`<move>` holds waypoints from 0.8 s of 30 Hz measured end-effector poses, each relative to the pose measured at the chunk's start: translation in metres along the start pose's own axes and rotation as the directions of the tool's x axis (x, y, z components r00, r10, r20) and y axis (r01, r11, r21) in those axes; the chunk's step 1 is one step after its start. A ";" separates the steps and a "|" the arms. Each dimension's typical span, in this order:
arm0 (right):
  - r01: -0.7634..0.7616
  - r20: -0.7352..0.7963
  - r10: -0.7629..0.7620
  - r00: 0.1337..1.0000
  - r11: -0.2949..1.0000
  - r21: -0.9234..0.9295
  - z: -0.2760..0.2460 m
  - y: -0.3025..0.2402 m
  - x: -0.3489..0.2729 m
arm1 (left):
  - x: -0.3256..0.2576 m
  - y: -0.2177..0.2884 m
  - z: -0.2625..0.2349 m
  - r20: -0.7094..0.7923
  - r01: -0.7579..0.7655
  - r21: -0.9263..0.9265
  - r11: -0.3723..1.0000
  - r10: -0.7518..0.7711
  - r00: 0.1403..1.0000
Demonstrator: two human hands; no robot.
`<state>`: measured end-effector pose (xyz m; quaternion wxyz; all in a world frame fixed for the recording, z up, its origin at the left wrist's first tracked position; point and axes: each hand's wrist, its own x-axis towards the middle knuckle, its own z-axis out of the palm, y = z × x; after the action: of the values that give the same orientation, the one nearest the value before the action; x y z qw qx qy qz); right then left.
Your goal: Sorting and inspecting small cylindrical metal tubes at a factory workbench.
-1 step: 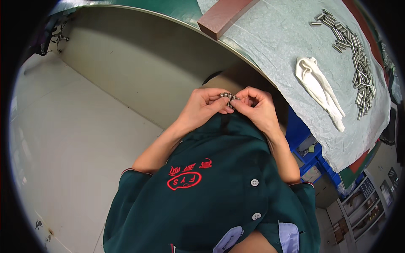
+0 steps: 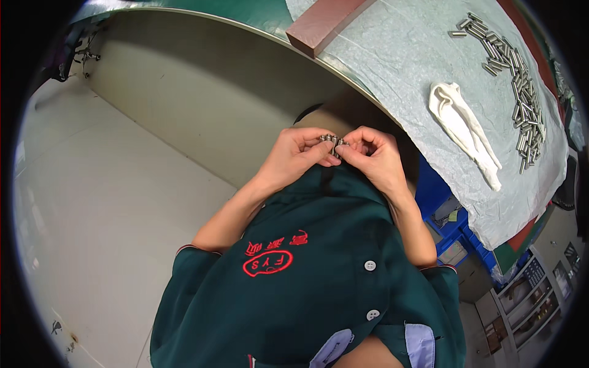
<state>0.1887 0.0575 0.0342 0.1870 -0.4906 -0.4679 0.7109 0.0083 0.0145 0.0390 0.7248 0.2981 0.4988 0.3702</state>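
Note:
Close together in front of my body, my two hands pinch a small bunch of shiny metal pins point(image 2: 335, 145). Thumb and fingers of my left hand point(image 2: 297, 156) close on the left part of the bunch. From the other side, the thumb and fingertips of my right hand point(image 2: 375, 161) are closed on pins at the right end. Fingers hide part of the bunch, so its full extent does not show. Many similar loose metal pins point(image 2: 526, 101) lie in a long curved heap on the paper-covered table to the right.
White paper point(image 2: 405, 73) covers the green table point(image 2: 245, 17). On it rest a crumpled white cloth point(image 2: 461, 126) and a reddish-brown block point(image 2: 325, 27) by the edge. Blue bins point(image 2: 451, 228) stand below the table at right. A grey cabinet point(image 2: 531, 300) is at lower right.

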 end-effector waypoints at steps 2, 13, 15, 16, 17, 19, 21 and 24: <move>0.028 -0.020 -0.028 0.999 1.000 -0.013 -0.001 -0.002 -0.002 | 0.002 0.003 0.002 0.013 0.037 -0.038 0.999 -0.036 0.999; 0.011 -0.026 -0.010 1.000 0.999 0.039 -0.010 -0.006 -0.014 | 0.005 0.003 0.009 0.077 0.067 -0.092 0.994 -0.060 0.995; 0.028 -0.028 -0.027 0.999 0.998 0.056 -0.011 -0.004 -0.015 | 0.003 0.004 0.011 0.092 0.087 -0.116 0.989 -0.076 0.993; 0.029 -0.034 -0.027 0.999 0.998 0.054 -0.012 -0.004 -0.016 | 0.003 0.005 0.012 0.102 0.103 -0.124 0.987 -0.091 0.991; 0.029 -0.041 -0.027 0.999 0.998 0.051 -0.012 -0.005 -0.017 | 0.002 0.006 0.013 0.113 0.120 -0.132 0.984 -0.105 0.988; 0.022 -0.042 -0.020 0.999 0.999 0.050 -0.013 -0.007 -0.018 | 0.002 0.006 0.014 0.123 0.133 -0.143 0.981 -0.116 0.986; 0.015 -0.045 -0.013 0.999 0.999 0.049 -0.013 -0.007 -0.019 | 0.002 0.006 0.015 0.135 0.146 -0.154 0.977 -0.126 0.983; 0.016 -0.052 -0.014 0.999 0.999 0.042 -0.014 -0.006 -0.020 | 0.001 0.009 0.017 0.150 0.159 -0.170 0.972 -0.134 0.980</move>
<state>0.2087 0.0528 0.0484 0.2149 -0.5013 -0.4513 0.7063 0.0225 0.0190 0.0509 0.8070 0.2178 0.4326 0.3380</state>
